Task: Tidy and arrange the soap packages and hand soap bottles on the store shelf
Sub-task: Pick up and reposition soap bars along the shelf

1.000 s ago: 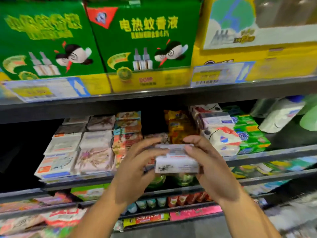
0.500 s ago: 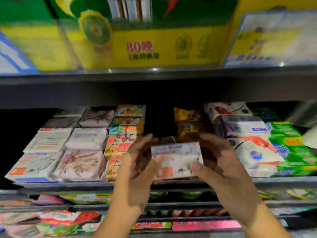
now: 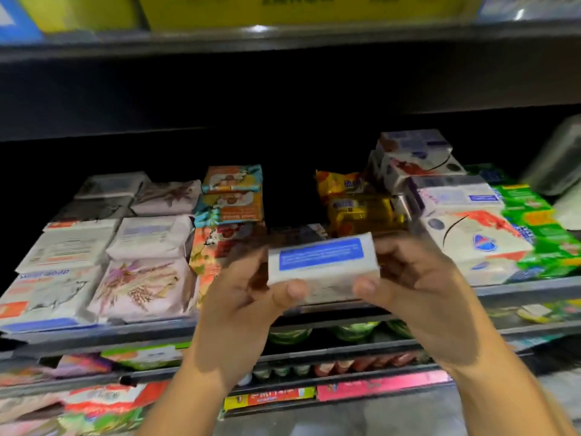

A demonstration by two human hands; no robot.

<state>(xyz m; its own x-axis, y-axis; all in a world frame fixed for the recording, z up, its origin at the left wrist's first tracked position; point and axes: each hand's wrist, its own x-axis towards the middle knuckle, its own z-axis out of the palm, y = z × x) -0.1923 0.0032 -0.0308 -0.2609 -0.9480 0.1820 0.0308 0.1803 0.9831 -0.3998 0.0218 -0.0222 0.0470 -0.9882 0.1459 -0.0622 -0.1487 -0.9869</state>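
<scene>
Gripping a white soap package (image 3: pixel 322 262) with a blue label at both ends, the left hand (image 3: pixel 239 309) and right hand (image 3: pixel 427 297) curl thumbs and fingers round it, just above the shelf's front edge (image 3: pixel 518 291), between stacked soap packs.

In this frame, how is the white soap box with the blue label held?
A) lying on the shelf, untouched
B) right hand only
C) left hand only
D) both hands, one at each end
D: the left hand and right hand each grip one end of the soap box.
</scene>
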